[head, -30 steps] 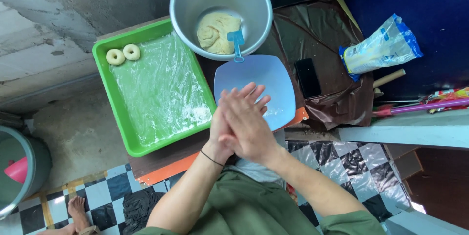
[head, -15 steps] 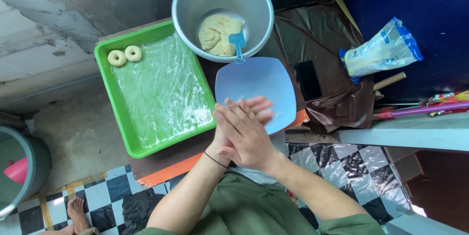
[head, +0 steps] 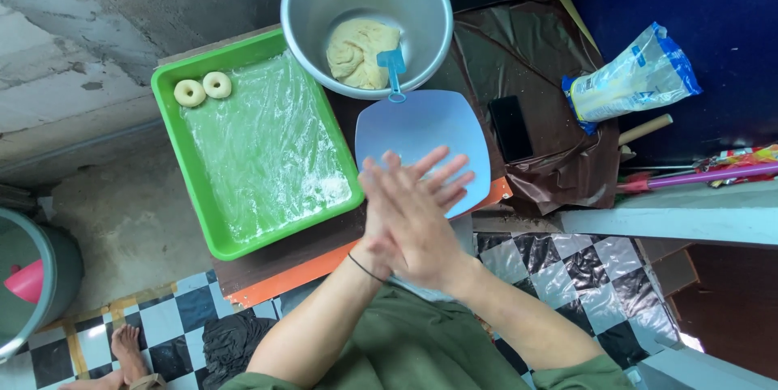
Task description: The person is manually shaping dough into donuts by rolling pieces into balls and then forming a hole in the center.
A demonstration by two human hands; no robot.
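Observation:
My two hands are pressed flat together, palm to palm, over the near edge of a pale blue square plate [head: 413,126]. My right hand [head: 405,220] lies on top, its fingers pointing up and left. My left hand [head: 450,173] is underneath, with a black band at the wrist and its fingers fanned toward the upper right. Whatever may be between the palms is hidden. Beyond the plate stands a metal bowl [head: 308,41] with a lump of pale dough [head: 356,49] and a small blue scraper [head: 393,70]. Two dough rings [head: 203,88] lie in the far corner of a green tray [head: 203,220].
The tray is lined with floured plastic film. A dark phone [head: 510,126] lies on brown plastic sheeting right of the plate, with a bag of flour [head: 632,82] and a wooden handle [head: 644,129] beyond. A grey bucket [head: 32,293] stands at the far left, on the floor.
My palms have slid against each other over the plate: the fingers drew in half a second ago and are now spread out toward the upper right again.

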